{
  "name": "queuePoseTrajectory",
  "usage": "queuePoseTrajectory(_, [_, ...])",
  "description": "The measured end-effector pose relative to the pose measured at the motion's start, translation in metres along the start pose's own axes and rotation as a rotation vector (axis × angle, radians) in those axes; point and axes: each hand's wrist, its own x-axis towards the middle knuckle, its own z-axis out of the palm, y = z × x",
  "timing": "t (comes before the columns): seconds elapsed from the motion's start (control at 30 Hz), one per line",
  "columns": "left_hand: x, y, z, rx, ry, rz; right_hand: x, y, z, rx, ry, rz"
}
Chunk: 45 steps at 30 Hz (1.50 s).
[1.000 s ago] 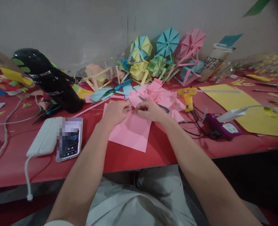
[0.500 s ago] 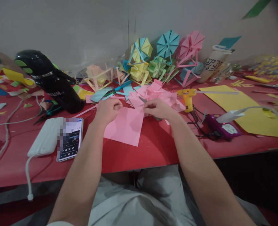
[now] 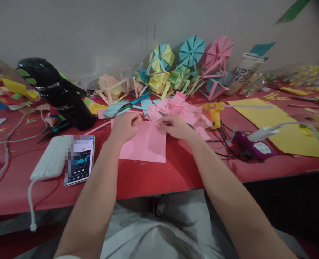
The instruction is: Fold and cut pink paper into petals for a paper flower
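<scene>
A square sheet of pink paper [image 3: 144, 147] lies on the red tabletop in front of me. My left hand [image 3: 126, 125] is closed, its curled fingers pinching the sheet's far left part. At the far right edge, my right hand [image 3: 173, 126] has thumb and fingers pressed together on the paper. A grey pointed blade [image 3: 162, 113] shows just beyond my right fingers, and a dark end pokes out on the hand's other side; whether the hand holds this tool I cannot tell. Behind both hands is a heap of folded pink paper pieces [image 3: 182, 108].
A yellow glue gun [image 3: 215, 114] and a purple power adapter [image 3: 254, 145] are on the right, by yellow paper [image 3: 286, 129]. To the left are a black bottle [image 3: 64, 102], a white power bank [image 3: 53, 158] and a phone [image 3: 81, 162]. Folded paper lanterns [image 3: 192, 50] line the wall.
The pink sheet has turned slightly, its near right corner swinging right and away from me. My right hand has shifted left along the far edge. The left hand stays nearly in place.
</scene>
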Motion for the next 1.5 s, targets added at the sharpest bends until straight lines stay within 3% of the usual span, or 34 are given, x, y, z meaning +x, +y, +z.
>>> queuePoseTrajectory(0.2, [0.001, 0.014, 0.010, -0.219, -0.041, 0.109, 0.000, -0.001, 0.009, -0.047, 0.019, -0.021])
queuePoseTrajectory(0.67, [-0.002, -0.001, -0.006, -0.209, 0.030, -0.058, -0.001, 0.000, -0.010, -0.036, 0.203, -0.033])
queuePoseTrajectory(0.93, [-0.005, -0.007, -0.016, -0.187, 0.039, -0.129, -0.004, 0.003, -0.026, -0.077, 0.373, -0.040])
queuePoseTrajectory(1.5, [-0.004, -0.008, -0.018, -0.133, 0.171, -0.236, -0.006, 0.004, -0.035, -0.078, 0.482, -0.018])
